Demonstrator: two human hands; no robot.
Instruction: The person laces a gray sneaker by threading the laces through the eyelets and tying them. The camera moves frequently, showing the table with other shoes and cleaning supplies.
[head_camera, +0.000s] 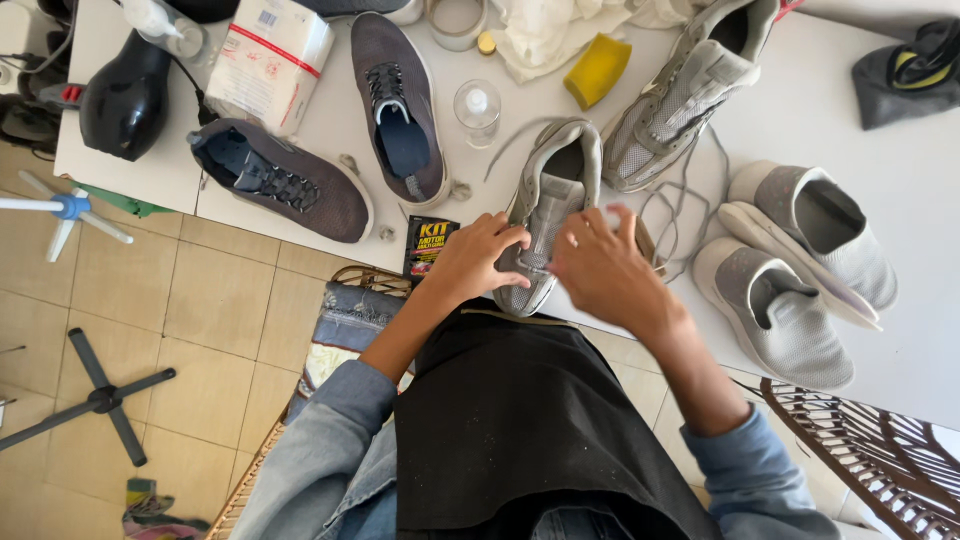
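Observation:
A grey lace-up sneaker (553, 190) lies at the near edge of the white table (860, 170), toe towards me. My left hand (478, 257) grips its toe end on the left side. My right hand (603, 265) pinches the lace at the front of the same shoe, fingers bent. A loose grey lace (678, 215) trails off to the right of the shoe. Its matching grey sneaker (680, 95) lies just beyond, tilted.
Two dark grey sneakers (285, 180) (400, 105) lie on the left, two pale slip-on shoes (800, 270) on the right. A yellow sponge (597, 68), small clear bottle (477, 110), white packet (268, 60), black sachet (427, 245) and black dryer (125, 100) are also here. Wicker chairs stand below.

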